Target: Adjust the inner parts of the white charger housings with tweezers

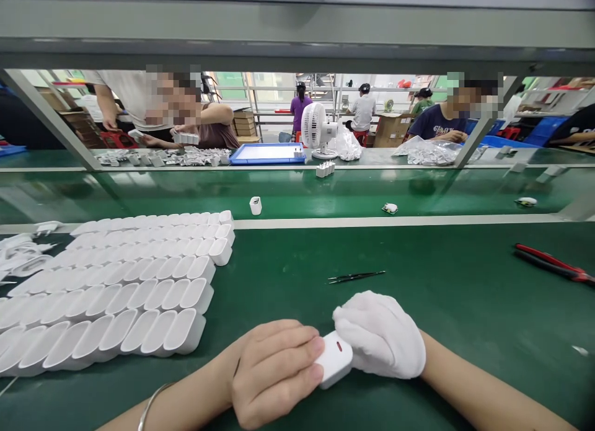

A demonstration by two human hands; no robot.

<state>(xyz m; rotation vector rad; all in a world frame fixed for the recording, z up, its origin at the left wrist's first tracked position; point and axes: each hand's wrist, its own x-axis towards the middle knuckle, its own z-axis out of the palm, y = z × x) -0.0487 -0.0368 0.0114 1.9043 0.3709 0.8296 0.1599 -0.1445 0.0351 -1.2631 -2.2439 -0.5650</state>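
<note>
Both my hands hold one small white plastic charger housing (333,358) low over the green mat, near the front edge. My left hand (274,372) is bare and grips its left side with the fingers curled. My right hand (381,335) wears a white glove and covers the housing's right end. A small red mark shows on the housing's top face. Rows of open white shells (121,282) lie packed side by side to the left of my hands.
Black tweezers (356,276) lie just beyond my hands. Red-handled cutters (553,265) rest at the right. A single white shell (255,205) and a small part (390,208) sit on the conveyor belt (418,192). Across it, people work near a blue tray (267,153) and a white fan (318,130).
</note>
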